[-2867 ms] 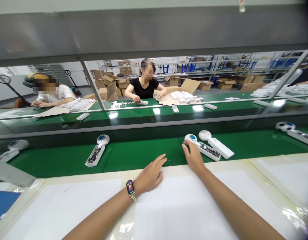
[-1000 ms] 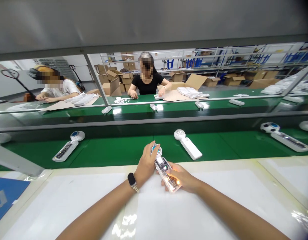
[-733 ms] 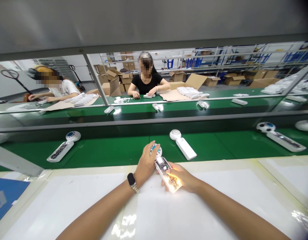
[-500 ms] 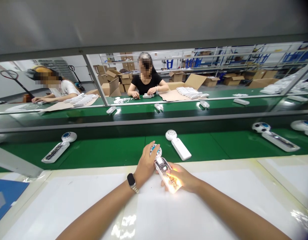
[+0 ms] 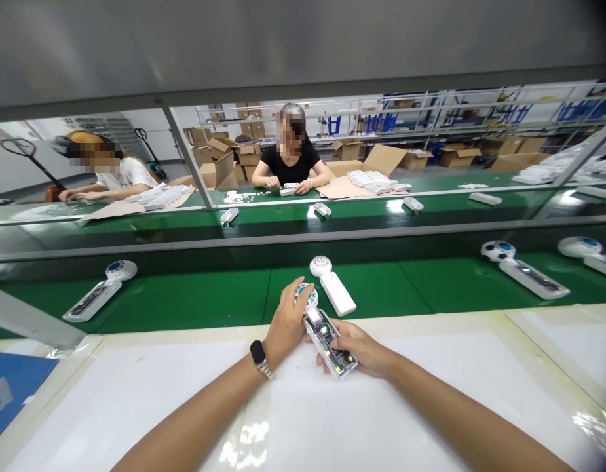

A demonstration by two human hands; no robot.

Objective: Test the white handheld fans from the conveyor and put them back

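My left hand (image 5: pixel 285 326) is closed round a handheld fan's round head (image 5: pixel 306 296); my right hand (image 5: pixel 360 351) cradles its clear handle (image 5: pixel 340 359) (circuit board (image 5: pixel 324 335) showing). The board's orange glow just went out.

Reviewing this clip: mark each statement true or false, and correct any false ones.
1. The left hand wears a smartwatch. True.
2. The fan in the hands has an opaque white body. False: its body is clear, showing a circuit board.
3. The right hand and the left hand both hold that fan. True.
4. A co-worker sits right beside the person. False: the nearest co-worker in view, in a black top, sits across the far belt.
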